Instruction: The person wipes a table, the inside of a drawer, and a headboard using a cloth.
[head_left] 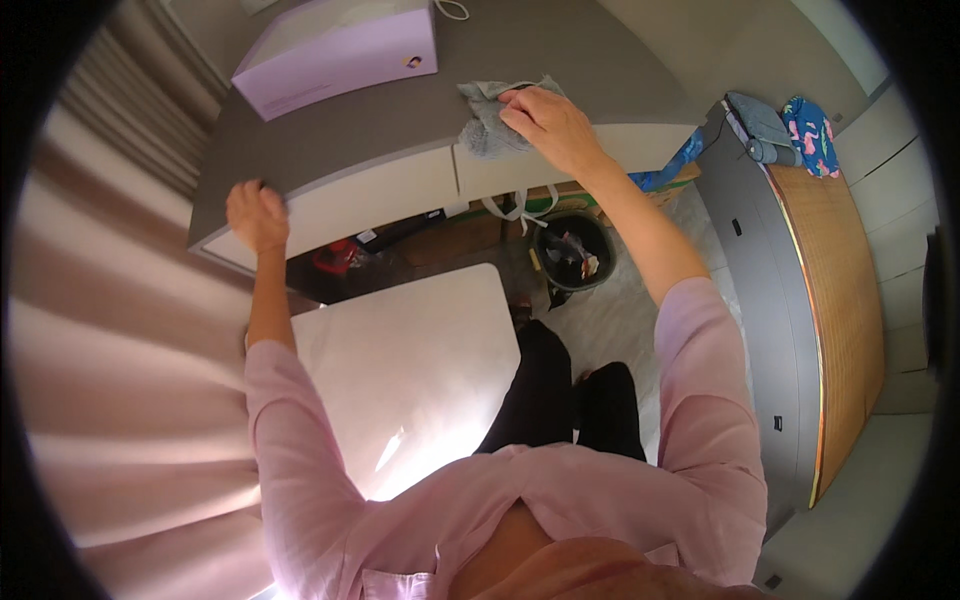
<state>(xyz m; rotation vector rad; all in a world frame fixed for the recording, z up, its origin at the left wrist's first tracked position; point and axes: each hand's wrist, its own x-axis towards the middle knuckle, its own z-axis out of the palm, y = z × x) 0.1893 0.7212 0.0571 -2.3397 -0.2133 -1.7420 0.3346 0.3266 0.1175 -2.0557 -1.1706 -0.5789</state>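
Note:
A grey cleaning cloth [490, 137] lies bunched on the dark grey desktop [365, 125], partly hanging over its front edge. My right hand [550, 125] presses on this cloth with its fingers closed over it. At the desk's left front corner, my left hand [257, 215] rests with its fingers curled in. Beside those fingers shows a small dark spot, too small to name. Below the desktop run white drawer fronts [370, 200].
A lilac box [340, 62] stands on the desk at the back left. Under the desk are a black waste bin [575, 250] and a red item [337, 257]. A white stool-like surface [400, 340] is near my legs. Curtains [130, 350] hang left; a bed with a woven mat [830, 300] is right.

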